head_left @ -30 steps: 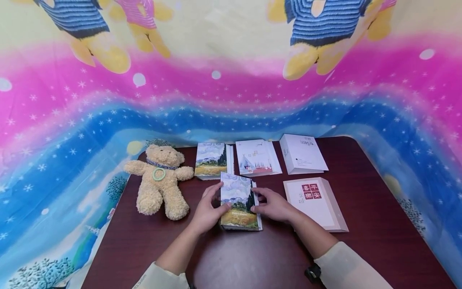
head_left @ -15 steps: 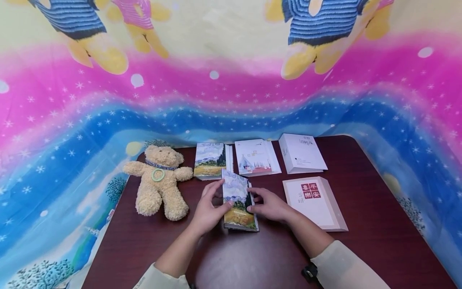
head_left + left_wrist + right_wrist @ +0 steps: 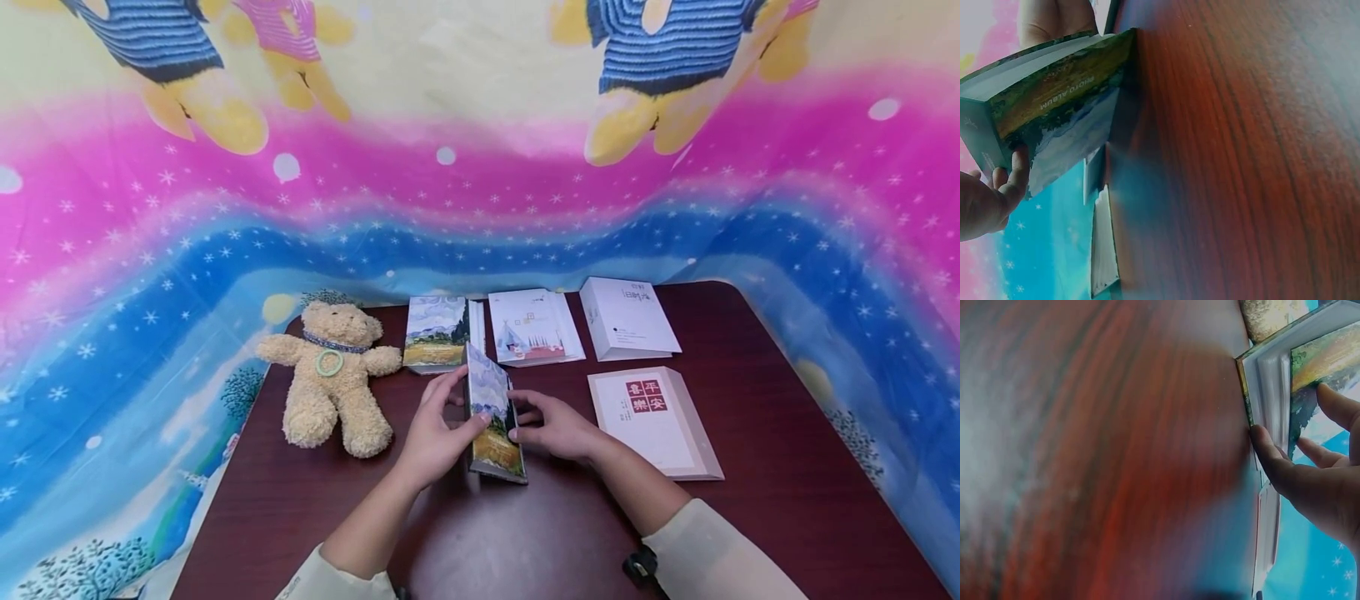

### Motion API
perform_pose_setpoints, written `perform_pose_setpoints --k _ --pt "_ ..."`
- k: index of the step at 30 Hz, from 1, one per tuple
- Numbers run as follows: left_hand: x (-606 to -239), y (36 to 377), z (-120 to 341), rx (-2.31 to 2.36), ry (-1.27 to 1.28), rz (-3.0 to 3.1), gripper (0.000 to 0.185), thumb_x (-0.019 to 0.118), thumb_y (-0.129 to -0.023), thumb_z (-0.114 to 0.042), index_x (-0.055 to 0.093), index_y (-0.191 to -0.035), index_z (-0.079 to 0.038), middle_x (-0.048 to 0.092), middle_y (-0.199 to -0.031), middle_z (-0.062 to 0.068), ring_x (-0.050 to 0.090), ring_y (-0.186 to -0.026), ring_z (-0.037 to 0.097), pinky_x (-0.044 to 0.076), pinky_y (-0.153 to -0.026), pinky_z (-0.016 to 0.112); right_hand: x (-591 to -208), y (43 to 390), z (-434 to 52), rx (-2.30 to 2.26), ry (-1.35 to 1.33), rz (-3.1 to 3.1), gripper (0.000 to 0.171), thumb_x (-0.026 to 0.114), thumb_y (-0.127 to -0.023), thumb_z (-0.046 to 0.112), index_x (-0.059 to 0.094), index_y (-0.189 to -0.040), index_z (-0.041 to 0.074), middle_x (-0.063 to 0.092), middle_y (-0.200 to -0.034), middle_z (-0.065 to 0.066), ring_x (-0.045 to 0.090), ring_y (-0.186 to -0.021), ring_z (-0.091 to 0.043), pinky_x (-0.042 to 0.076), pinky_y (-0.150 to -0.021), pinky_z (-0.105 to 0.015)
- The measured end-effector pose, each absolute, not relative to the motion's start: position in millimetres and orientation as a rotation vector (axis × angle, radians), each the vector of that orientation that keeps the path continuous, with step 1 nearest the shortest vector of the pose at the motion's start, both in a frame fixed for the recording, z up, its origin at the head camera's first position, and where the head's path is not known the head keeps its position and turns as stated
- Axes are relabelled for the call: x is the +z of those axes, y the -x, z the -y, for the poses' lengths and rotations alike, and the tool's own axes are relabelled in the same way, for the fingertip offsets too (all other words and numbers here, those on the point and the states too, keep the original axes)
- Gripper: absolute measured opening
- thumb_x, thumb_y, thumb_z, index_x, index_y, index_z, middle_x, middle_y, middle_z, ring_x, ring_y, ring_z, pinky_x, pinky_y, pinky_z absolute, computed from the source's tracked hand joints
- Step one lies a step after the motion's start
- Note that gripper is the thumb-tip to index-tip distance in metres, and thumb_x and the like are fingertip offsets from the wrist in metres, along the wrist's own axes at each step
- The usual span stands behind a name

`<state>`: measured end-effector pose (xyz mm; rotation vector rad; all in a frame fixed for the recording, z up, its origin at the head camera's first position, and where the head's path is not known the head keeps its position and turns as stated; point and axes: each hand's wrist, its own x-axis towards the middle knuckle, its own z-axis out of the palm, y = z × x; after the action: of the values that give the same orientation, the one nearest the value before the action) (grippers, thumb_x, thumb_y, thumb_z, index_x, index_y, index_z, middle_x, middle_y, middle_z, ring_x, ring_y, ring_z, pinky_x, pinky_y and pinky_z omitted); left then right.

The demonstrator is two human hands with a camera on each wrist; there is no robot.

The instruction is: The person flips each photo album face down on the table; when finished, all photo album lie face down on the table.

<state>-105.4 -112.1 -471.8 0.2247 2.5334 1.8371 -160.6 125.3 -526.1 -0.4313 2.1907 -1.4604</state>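
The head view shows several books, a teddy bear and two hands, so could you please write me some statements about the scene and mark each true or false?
1. The left hand and right hand hold the same painted album. True.
2. That album lies flat. False: it is tilted.
3. The teddy bear lies to the left of the held album. True.
4. The book with red squares lies behind the white book. False: it lies in front of the white book.
5. The painted album's cover reads PHOTO ALBUM in the left wrist view. True.
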Motion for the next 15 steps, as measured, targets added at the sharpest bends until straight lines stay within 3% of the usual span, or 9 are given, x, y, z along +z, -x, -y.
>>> perform_pose_setpoints --k 15 --pt "-460.8 101.7 105.8 1.823 -0.298 -2.52 0.072 0.078 -0.094 -0.026 0.045 -0.158 -0.024 0.043 -0.15 0.002 0.052 -0.118 0.026 0.059 -0.085 0.042 -523.8 154.2 -124.5 -1.527 0.45 -2.082 0.067 0.076 -0.097 0.023 0.045 -0.156 0.014 0.054 -0.149 -0.017 0.062 -0.127 -0.032 0.055 -0.099 -0.044"
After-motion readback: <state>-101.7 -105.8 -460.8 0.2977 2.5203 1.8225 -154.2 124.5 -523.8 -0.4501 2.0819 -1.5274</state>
